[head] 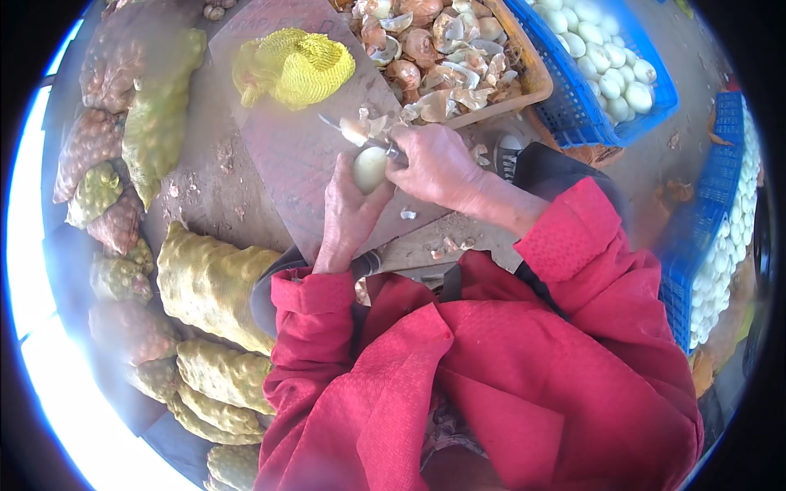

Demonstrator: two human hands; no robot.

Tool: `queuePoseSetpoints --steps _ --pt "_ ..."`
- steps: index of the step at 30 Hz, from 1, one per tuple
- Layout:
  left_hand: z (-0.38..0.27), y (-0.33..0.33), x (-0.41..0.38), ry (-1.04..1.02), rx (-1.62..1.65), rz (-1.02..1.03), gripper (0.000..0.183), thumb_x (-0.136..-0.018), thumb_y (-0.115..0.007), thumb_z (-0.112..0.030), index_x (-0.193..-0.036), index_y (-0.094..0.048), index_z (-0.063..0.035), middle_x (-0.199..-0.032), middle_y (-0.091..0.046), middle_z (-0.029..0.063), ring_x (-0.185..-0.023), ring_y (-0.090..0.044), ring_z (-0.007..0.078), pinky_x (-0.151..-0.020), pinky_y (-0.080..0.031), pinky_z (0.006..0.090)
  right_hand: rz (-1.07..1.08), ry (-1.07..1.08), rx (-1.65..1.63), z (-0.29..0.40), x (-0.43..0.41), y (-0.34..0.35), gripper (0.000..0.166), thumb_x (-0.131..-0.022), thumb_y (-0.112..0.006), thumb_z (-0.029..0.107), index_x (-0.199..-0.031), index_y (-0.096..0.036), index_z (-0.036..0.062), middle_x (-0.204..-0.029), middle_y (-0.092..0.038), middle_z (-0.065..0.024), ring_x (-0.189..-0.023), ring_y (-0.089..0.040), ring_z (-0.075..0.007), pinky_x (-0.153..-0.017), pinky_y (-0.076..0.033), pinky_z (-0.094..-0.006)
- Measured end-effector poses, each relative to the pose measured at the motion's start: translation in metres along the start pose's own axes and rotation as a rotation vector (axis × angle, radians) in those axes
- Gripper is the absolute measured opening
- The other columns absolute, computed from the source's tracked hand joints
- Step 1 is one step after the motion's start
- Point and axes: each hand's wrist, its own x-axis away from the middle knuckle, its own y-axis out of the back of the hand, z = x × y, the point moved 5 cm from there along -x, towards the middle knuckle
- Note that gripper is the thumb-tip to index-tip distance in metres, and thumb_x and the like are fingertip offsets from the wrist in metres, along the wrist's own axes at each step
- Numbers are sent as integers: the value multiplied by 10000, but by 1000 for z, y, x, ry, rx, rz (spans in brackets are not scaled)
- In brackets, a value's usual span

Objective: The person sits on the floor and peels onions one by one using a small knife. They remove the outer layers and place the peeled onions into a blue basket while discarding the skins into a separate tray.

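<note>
A pale peeled onion (pixel 370 169) sits between the thumb and fingers of my left hand (pixel 351 208). My right hand (pixel 437 161) grips a knife (pixel 393 150) by its dark handle, just above the onion. The blade points up and to the left, with its tip showing past a piece of onion skin (pixel 356 130) that covers its middle. Both hands are over a flat reddish board (pixel 288 156). One small white scrap (pixel 408 213) lies on the board to the right of my left hand.
An orange crate (pixel 540 92) of onions and loose skins stands ahead, beside a yellow mesh bag (pixel 313 67). Peeled onions fill a blue crate (pixel 660 113) at upper right and another blue crate (pixel 694 245) at far right. Full mesh sacks (pixel 209 282) line the left side.
</note>
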Motion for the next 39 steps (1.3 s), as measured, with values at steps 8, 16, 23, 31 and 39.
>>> queuePoseSetpoints --steps 8,16,23,31,39 --pt "-14 2 3 81 490 69 430 -748 -605 -44 -1145 -439 -37 -1002 -535 60 -903 -518 128 -769 -435 255 -18 -198 -417 -14 -7 18 194 -689 -611 140 -718 -552 -42 -511 -532 -63 -449 -530 -104 -451 -426 -275" --pt "-14 4 2 34 639 61 469 -751 -585 -31 -1176 -389 -50 -1047 -514 61 -944 -504 136 -810 -414 259 18 -361 -491 -19 -9 27 266 -664 -656 189 -719 -591 -62 -496 -557 -92 -407 -534 -148 -430 -443 -296" --pt "-16 8 3 8 878 87 485 -728 -618 -51 -1162 -402 -69 -1062 -526 80 -975 -525 192 -831 -433 315 -116 -356 -378 -34 -14 38 323 -639 -684 229 -683 -577 -72 -488 -558 -107 -466 -572 -190 -500 -463 -320" --pt "-6 11 6 134 1279 220 494 -760 -600 -235 -1171 -417 -31 -1114 -510 141 -950 -545 281 -733 -480 365 -251 -234 -237 -33 -19 53 253 -664 -588 150 -790 -535 -63 -667 -572 -223 -659 -591 -319 -632 -458 -380" --pt "10 0 -3 370 1544 336 532 -832 -405 -359 -1197 -402 28 -1023 -519 149 -599 -415 159 -428 -356 232 -60 -301 82 -46 -26 46 462 -715 -545 124 -1109 -402 -71 -837 -579 -240 -787 -592 -351 -697 -467 -407"
